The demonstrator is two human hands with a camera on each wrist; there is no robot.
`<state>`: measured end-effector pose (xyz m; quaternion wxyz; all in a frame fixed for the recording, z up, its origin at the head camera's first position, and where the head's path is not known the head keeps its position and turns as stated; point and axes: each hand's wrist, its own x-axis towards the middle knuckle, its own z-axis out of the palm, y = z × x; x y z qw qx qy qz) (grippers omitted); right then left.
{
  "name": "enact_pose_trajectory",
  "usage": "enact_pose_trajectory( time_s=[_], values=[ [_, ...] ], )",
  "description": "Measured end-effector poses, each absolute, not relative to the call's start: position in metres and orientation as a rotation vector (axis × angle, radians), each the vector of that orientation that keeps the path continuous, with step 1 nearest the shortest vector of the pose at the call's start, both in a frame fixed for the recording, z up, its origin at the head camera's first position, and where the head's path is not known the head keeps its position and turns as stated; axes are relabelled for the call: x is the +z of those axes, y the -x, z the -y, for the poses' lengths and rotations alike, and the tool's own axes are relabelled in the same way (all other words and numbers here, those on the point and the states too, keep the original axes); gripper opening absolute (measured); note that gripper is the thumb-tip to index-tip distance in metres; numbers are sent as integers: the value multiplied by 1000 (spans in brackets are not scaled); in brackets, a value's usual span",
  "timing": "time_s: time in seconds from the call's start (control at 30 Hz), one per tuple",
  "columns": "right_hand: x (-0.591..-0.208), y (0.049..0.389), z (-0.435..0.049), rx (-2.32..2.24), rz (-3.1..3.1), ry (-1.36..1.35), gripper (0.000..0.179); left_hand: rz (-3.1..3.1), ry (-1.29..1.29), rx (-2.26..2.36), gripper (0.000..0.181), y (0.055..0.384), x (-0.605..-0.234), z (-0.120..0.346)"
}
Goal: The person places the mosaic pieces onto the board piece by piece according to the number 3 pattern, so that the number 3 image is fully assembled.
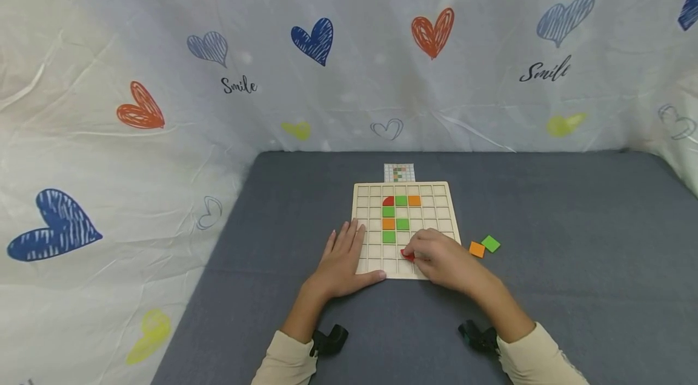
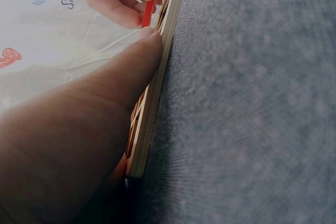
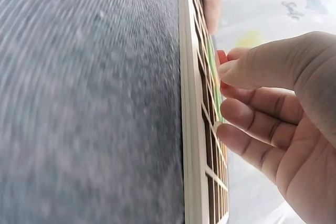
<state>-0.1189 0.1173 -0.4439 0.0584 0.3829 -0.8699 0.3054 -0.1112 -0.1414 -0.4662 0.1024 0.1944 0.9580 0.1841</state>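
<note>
A wooden grid board (image 1: 431,213) lies flat on the grey cloth. Set in its cells are a red piece with a rounded corner (image 1: 388,201), an orange square (image 1: 414,200) and several green squares (image 1: 388,211), plus a second orange square (image 1: 388,224). My left hand (image 1: 340,267) rests with straight fingers along the board's left side, its thumb at the near edge. Between thumb and fingertips my right hand (image 1: 444,257) pinches a red tile (image 2: 148,14) over the lower middle cells. The fingers partly cover that tile, so its full shape is hidden.
A small printed pattern card (image 1: 399,173) lies just beyond the board's far edge. To the right of the board, a loose orange square (image 1: 477,249) touches or nearly touches a loose green square (image 1: 491,244). A white curtain with hearts (image 1: 354,94) hangs behind the table.
</note>
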Motion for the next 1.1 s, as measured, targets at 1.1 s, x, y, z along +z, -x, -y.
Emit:
enact_pose_trajectory(
  time_s=[1.1],
  values=[
    [-450,125,-77,782,2634,-1072,13,-2823,-588,522,108,111,-466,144]
  ],
)
